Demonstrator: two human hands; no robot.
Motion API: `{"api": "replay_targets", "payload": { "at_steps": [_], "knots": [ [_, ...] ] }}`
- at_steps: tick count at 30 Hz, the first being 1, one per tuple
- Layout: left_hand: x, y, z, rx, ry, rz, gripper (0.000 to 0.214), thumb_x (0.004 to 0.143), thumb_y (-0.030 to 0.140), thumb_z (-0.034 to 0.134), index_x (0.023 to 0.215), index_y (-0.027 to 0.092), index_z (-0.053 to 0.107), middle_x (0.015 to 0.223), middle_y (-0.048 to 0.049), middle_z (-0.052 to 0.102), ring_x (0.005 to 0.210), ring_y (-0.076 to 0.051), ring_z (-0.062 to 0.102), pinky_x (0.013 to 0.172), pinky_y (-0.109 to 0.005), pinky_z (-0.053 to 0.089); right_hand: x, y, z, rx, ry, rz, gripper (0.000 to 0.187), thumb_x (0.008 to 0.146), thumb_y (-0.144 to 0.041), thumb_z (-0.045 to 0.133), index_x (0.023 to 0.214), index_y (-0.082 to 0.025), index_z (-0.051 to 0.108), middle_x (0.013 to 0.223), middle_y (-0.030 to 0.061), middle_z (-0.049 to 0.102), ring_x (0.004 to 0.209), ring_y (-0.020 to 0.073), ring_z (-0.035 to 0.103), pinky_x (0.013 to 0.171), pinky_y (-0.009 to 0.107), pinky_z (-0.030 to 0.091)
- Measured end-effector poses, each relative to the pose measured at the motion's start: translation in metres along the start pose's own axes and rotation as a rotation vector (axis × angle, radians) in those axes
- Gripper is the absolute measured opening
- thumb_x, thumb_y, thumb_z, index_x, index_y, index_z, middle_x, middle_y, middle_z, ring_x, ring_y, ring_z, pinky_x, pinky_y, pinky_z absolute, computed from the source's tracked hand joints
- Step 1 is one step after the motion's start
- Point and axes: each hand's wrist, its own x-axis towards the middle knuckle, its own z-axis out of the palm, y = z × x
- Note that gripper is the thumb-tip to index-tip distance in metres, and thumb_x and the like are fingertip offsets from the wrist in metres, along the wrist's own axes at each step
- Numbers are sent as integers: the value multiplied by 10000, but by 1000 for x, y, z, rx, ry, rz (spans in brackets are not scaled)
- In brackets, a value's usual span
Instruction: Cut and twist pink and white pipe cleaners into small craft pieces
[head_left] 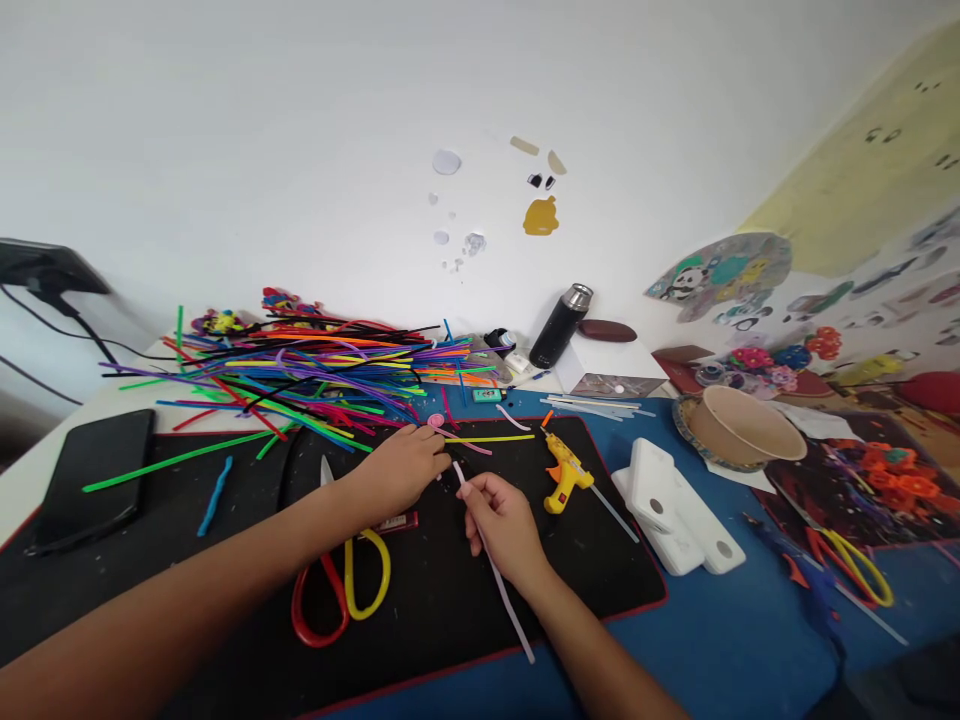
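Observation:
My right hand (pixel 501 520) pinches a pale pink pipe cleaner (pixel 511 610) between thumb and fingers. Its short end sticks up past the fingertips, and the long end slants down towards me. Close by on the left, my left hand (pixel 405 465) is bent palm down over the black mat (pixel 450 630), fingers closed; whatever they grip is hidden. A small pink coil (pixel 436 420) lies just beyond its knuckles. A yellow pipe cleaner (pixel 495 438) extends rightward from near its fingers. Scissors (pixel 388 575) with red and yellow handles lie partly under my left forearm.
A heap of coloured pipe cleaners (pixel 337 375) spreads along the back. Right of my hands lie a yellow glue gun (pixel 568 474) and white boxes (pixel 675 510). Further off are a black flask (pixel 561 326) and a bowl (pixel 750 425). A phone (pixel 94 480) rests at left.

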Motion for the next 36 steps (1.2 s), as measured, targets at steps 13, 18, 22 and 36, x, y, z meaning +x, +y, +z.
{"api": "replay_targets", "payload": {
  "at_steps": [13, 18, 22, 36],
  "knots": [
    [-2, -4, -4, -291, 48, -159, 129, 930, 103, 622, 892, 182, 717, 915, -68, 722, 933, -254, 655, 860, -370, 468, -2, -2, 0, 23, -10, -10, 371, 884, -566, 655, 839, -199, 618, 499, -74, 560, 340, 91, 481, 367, 190, 313],
    [-6, 0, -16, -1046, 190, -504, 169, 880, 375, 702, 876, 208, 731, 794, -12, 711, 734, -190, 624, 689, -288, 464, -2, -5, 4, 153, 31, -8, 366, 885, -561, 654, 871, -196, 637, 484, -77, 538, 329, 95, 467, 358, 199, 316],
    [-9, 11, -16, -1490, 298, -718, 324, 715, 458, 855, 832, 181, 733, 720, -1, 668, 632, -145, 549, 621, -259, 423, -3, -12, 11, 226, 30, -26, 387, 882, -586, 669, 888, -200, 635, 493, -77, 530, 339, 100, 468, 355, 204, 317],
    [-17, 37, -15, -1872, 306, -832, 357, 665, 415, 950, 816, 163, 747, 756, 2, 672, 636, -92, 537, 619, -212, 407, -4, -23, 22, 252, -6, -114, 402, 890, -596, 686, 881, -196, 640, 520, -65, 546, 360, 90, 470, 382, 208, 326]
  ]
}}
